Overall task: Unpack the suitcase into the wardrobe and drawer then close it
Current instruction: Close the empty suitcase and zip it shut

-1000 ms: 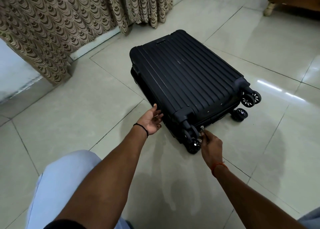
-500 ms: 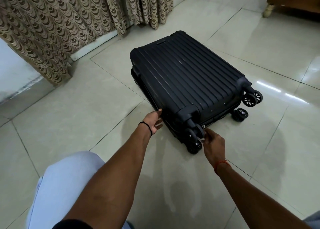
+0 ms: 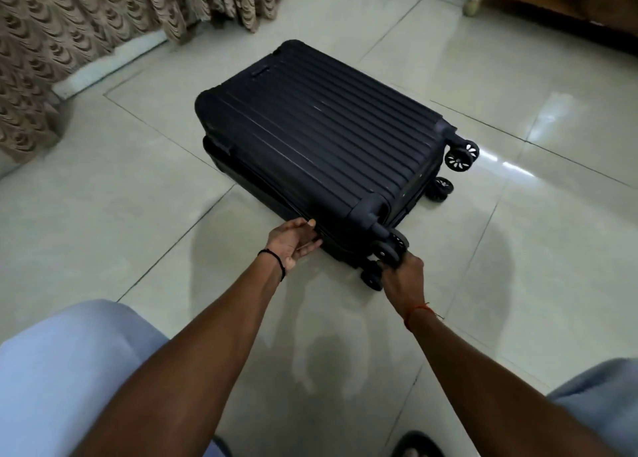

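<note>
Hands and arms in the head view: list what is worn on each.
Both forearms are bare, with no sleeves in view. The left hand has a thin black band round its wrist. The right hand has a thin red-orange thread round its wrist, with a loose end sticking out. No rings, watch or gloves can be seen.

- The suitcase (image 3: 310, 139), against the left fingers, has a matt, ribbed, hard shell.
- Floor tiles (image 3: 518, 215) beneath both hands are glossy, smooth.
- The curtain (image 3: 86, 18) beyond is patterned cloth.
</note>
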